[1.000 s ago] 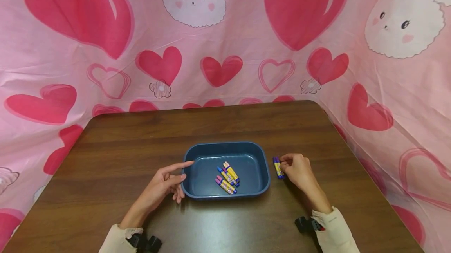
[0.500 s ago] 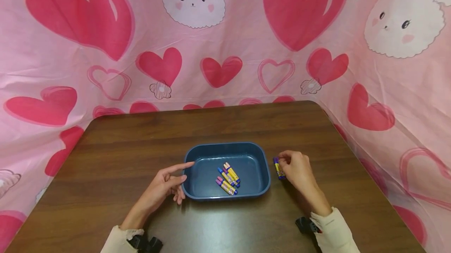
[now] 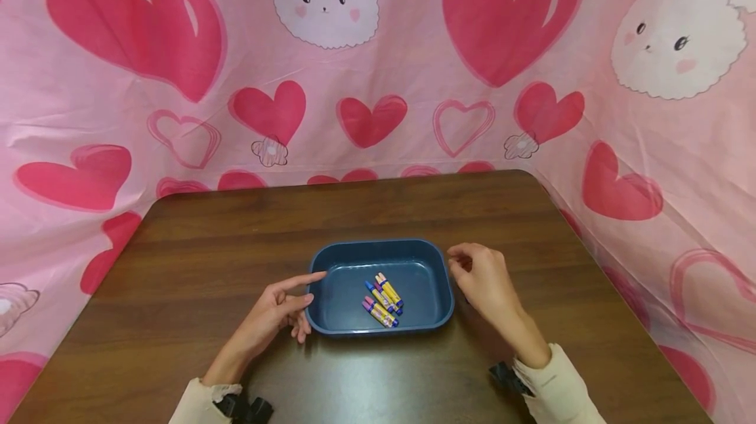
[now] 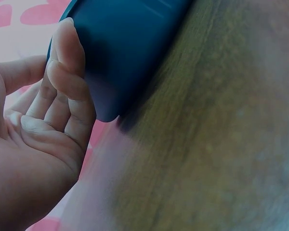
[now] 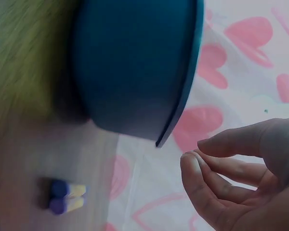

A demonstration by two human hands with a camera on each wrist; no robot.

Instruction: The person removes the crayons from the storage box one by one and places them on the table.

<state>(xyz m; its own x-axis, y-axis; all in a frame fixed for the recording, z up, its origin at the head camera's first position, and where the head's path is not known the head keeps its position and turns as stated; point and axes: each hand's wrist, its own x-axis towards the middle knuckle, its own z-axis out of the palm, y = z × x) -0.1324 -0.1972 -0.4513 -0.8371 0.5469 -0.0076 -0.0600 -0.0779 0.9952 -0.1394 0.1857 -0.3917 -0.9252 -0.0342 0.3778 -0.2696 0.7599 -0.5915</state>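
Observation:
A dark blue rectangular tray [image 3: 437, 319] stands on the table with several crayons [image 3: 382, 302] inside, yellow-wrapped with pink, blue and peach tips. My left hand [image 3: 273, 309] holds the tray's left rim: the thumb rests over the edge, the index finger extends over the inside, and the other fingers lie against the outer wall. Beside the right rim hovers my right hand [image 3: 484, 279], its fingers loosely bent and thumb near the index fingertip. Nothing shows between them in the right wrist view. There, two crayons [image 5: 67, 195] lie side by side on the table; the hand hides them in the head view.
The brown wooden table [image 3: 248, 233] extends around the tray on every side. Behind and to the sides hangs a pink cloth [image 3: 413, 128] with hearts and rabbits. Each wrist wears a black strap-on camera.
My right hand has moved from the two crayons on the table up and left toward the tray's right rim. The left hand and the tray stay where they were.

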